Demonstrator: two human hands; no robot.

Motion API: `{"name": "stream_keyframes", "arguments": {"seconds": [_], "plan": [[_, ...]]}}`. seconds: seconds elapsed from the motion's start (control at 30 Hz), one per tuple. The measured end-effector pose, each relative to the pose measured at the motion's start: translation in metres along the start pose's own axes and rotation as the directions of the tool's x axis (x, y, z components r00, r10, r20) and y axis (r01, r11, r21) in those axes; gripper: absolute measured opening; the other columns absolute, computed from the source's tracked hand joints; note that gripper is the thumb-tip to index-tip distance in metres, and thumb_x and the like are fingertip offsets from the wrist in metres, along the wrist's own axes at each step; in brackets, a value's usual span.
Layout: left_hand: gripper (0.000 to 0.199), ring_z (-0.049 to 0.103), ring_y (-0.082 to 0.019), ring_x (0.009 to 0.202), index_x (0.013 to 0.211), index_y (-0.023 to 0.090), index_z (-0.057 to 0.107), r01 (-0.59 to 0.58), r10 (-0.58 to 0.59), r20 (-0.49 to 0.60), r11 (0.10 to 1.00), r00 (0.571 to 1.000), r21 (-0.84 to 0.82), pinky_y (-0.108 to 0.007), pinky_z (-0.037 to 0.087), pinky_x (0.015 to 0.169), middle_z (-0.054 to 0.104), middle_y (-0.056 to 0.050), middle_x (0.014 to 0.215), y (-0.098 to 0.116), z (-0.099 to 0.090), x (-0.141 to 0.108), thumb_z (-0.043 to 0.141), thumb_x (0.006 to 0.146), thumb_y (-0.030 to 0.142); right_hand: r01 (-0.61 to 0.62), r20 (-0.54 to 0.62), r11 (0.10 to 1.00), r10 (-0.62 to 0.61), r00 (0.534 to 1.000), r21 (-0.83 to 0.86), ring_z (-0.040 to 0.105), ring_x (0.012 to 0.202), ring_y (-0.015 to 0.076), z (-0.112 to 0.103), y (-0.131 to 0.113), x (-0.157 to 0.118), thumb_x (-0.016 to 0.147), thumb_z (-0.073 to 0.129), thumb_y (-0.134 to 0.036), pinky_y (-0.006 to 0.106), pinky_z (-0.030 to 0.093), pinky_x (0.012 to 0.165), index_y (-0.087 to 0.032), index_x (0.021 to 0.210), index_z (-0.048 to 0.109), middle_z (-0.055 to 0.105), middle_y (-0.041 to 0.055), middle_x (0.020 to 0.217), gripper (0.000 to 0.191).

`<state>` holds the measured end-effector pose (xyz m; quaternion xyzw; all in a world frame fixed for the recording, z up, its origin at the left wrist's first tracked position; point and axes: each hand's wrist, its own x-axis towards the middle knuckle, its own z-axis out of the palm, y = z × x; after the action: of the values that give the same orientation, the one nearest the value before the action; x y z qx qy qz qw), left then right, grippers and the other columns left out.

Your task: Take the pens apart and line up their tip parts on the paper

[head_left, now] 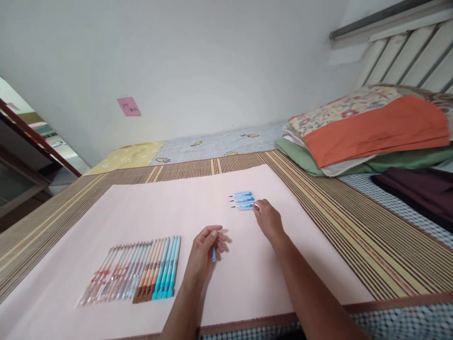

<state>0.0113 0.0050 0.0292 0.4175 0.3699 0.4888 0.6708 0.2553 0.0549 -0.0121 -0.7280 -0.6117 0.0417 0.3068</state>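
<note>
My left hand [208,243] hovers over the pale pink sheet, closed on a short light-blue tube-like pen piece [213,254] that sticks out below the palm. The rest of that piece is hidden by the fingers. Farther ahead, several blue pens [244,199] lie side by side with thin dark tips pointing left. At the right end of the nearest one, my right hand [268,218] pinches with thumb and fingertips. Left of my left hand lies a neat row of pens: clear-barrelled ones [113,274], peach and brown ones [152,267], and turquoise ones [167,267].
The pink sheet [148,208] lies on a striped mat [339,236]. Folded orange and floral bedding [375,130] is piled at the right, with dark folded cloth [417,191] nearer. A white wall bearing a pink note [129,106] rises behind.
</note>
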Motion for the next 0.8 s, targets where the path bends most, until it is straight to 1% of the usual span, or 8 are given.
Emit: {"name": "stream_keyframes", "arguments": {"seconds": [0.13, 0.27, 0.5, 0.6, 0.67, 0.7, 0.73, 0.8], "plan": [[0.039, 0.058, -0.011, 0.054, 0.102, 0.015, 0.072, 0.006, -0.006, -0.003, 1.000, 1.000, 0.005, -0.021, 0.038, 0.044, 0.072, -0.005, 0.079, -0.001, -0.001, 0.000, 0.081, 0.079, 0.045, -0.025, -0.017, 0.999, 0.025, 1.000, -0.022, 0.062, 0.083, 0.0176, -0.004, 0.002, -0.002, 0.096, 0.053, -0.012, 0.028, 0.034, 0.064, -0.020, 0.102, 0.064, 0.067, 0.0065, 0.107, 0.015], [0.038, 0.058, -0.011, 0.054, 0.101, 0.015, 0.072, -0.003, 0.003, -0.002, 1.000, 1.000, 0.001, -0.021, 0.040, 0.045, 0.072, -0.005, 0.079, -0.001, -0.001, 0.001, 0.081, 0.079, 0.045, -0.078, -0.032, 0.995, 0.076, 0.997, -0.059, 0.060, 0.079, 0.0170, -0.013, 0.005, -0.006, 0.098, 0.048, -0.011, 0.028, 0.033, 0.062, -0.019, 0.096, 0.066, 0.066, 0.0078, 0.103, 0.020], [0.041, 0.058, -0.011, 0.053, 0.101, 0.014, 0.072, 0.010, -0.010, -0.010, 1.000, 1.000, -0.004, -0.021, 0.037, 0.042, 0.072, -0.005, 0.078, -0.001, 0.001, 0.000, 0.082, 0.078, 0.046, -0.090, 0.097, 0.992, 0.099, 0.990, -0.090, 0.060, 0.079, 0.0152, -0.015, -0.001, -0.009, 0.098, 0.047, -0.012, 0.027, 0.032, 0.061, -0.019, 0.099, 0.070, 0.065, 0.0074, 0.106, 0.024], [0.041, 0.058, -0.011, 0.054, 0.102, 0.014, 0.071, 0.010, -0.010, -0.015, 1.000, 1.000, -0.003, -0.020, 0.038, 0.042, 0.072, -0.005, 0.079, -0.001, 0.001, 0.000, 0.081, 0.078, 0.046, -0.092, 0.078, 0.994, 0.096, 0.992, -0.057, 0.060, 0.080, 0.0163, -0.016, -0.002, -0.009, 0.098, 0.050, -0.016, 0.027, 0.033, 0.064, -0.019, 0.099, 0.069, 0.065, 0.0083, 0.105, 0.020], [0.041, 0.058, -0.011, 0.054, 0.102, 0.014, 0.071, 0.011, -0.011, -0.014, 1.000, 1.000, -0.003, -0.020, 0.038, 0.041, 0.072, -0.005, 0.079, -0.001, 0.001, 0.001, 0.081, 0.078, 0.047, -0.096, 0.017, 0.994, 0.095, 0.995, 0.050, 0.059, 0.079, 0.0180, -0.018, -0.002, -0.008, 0.099, 0.049, -0.026, 0.028, 0.036, 0.066, -0.018, 0.091, 0.068, 0.066, 0.0087, 0.097, 0.023], [0.041, 0.058, -0.011, 0.054, 0.102, 0.014, 0.071, 0.012, -0.012, -0.012, 1.000, 1.000, -0.005, -0.020, 0.037, 0.041, 0.071, -0.005, 0.079, -0.002, 0.000, 0.001, 0.081, 0.078, 0.047, -0.106, -0.006, 0.983, 0.108, 0.994, 0.151, 0.059, 0.077, 0.0186, -0.020, -0.003, -0.008, 0.100, 0.047, -0.032, 0.029, 0.037, 0.067, -0.018, 0.086, 0.068, 0.066, 0.0085, 0.091, 0.029], [0.041, 0.058, -0.012, 0.054, 0.102, 0.014, 0.071, 0.011, -0.011, -0.009, 1.000, 1.000, -0.007, -0.020, 0.037, 0.040, 0.071, -0.005, 0.079, -0.002, 0.000, 0.002, 0.081, 0.078, 0.047, -0.126, -0.019, 0.952, 0.136, 0.990, 0.280, 0.058, 0.075, 0.0190, -0.021, -0.004, -0.007, 0.101, 0.045, -0.038, 0.029, 0.039, 0.066, -0.018, 0.082, 0.068, 0.066, 0.0079, 0.085, 0.036], [0.041, 0.058, -0.012, 0.054, 0.102, 0.014, 0.071, 0.011, -0.011, -0.003, 1.000, 1.000, -0.010, -0.020, 0.037, 0.040, 0.071, -0.005, 0.078, -0.002, 0.000, 0.002, 0.081, 0.078, 0.047, -0.185, 0.014, 0.810, 0.214, 0.977, 0.556, 0.057, 0.069, 0.0183, -0.023, -0.007, -0.007, 0.098, 0.045, -0.052, 0.029, 0.041, 0.063, -0.019, 0.078, 0.069, 0.065, 0.0062, 0.077, 0.046]]}}
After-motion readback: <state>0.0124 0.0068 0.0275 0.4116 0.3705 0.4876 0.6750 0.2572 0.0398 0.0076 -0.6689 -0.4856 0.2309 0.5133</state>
